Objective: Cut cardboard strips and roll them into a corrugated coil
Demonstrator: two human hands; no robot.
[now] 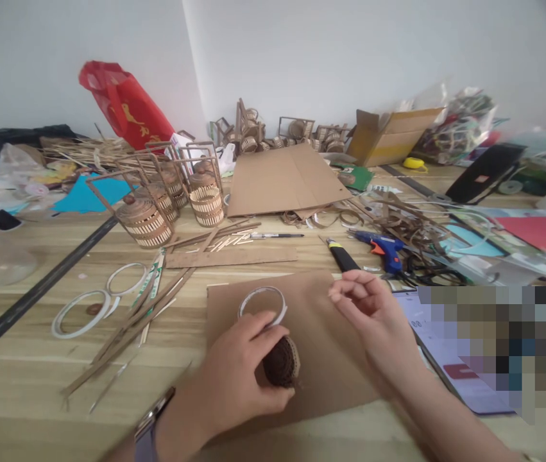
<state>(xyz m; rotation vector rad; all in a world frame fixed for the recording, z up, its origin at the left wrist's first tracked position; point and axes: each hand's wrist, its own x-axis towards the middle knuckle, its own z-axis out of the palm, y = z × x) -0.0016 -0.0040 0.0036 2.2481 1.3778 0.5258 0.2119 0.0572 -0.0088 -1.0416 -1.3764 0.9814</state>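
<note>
My left hand point(241, 372) is closed around a small roll of dark corrugated cardboard point(281, 363), held just above a brown cardboard sheet point(330, 359) on the wooden table. A white tape ring point(263, 301) lies on the sheet right behind my left fingers. To the right hovers my right hand point(371, 314), its fingertips pinched together; I cannot make out anything in them. A watch shows on my left wrist.
Cardboard lantern models point(145, 221) stand at the back left, with strips and tape rings point(80, 312) in front. A blue glue gun point(383, 249), a utility knife point(342, 255) and cardboard scraps lie at the right. A folded cardboard sheet point(285, 179) and an open box point(388, 138) sit by the wall.
</note>
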